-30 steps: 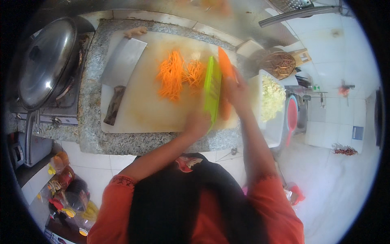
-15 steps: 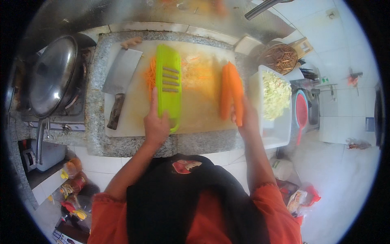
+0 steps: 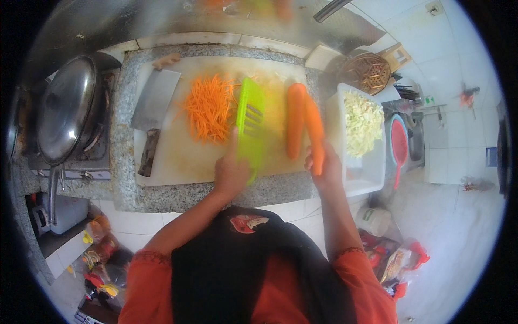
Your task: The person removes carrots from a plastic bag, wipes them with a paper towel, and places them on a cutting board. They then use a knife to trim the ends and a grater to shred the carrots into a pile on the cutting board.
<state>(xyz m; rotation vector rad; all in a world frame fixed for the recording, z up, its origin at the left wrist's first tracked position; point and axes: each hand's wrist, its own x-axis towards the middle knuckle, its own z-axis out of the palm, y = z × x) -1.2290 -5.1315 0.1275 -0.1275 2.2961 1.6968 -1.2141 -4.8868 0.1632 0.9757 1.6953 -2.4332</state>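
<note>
My left hand is closed round the lower end of a bright green grater, which is tilted over the middle of the white cutting board. A heap of shredded carrot lies on the board to the grater's left. In my right hand a peeled carrot is gripped by its near end. Another whole carrot is just left of it, over the board; whether my fingers touch it is hidden.
A cleaver lies on the board's left, with a piece of ginger beyond it. At the right stands a white tub of chopped cabbage. A lidded pan sits on the stove at far left.
The grater has moved right and tipped, uncovering the shredded carrot heap. The carrot in my right hand has shifted slightly nearer, and the two carrots show more apart at their near ends.
</note>
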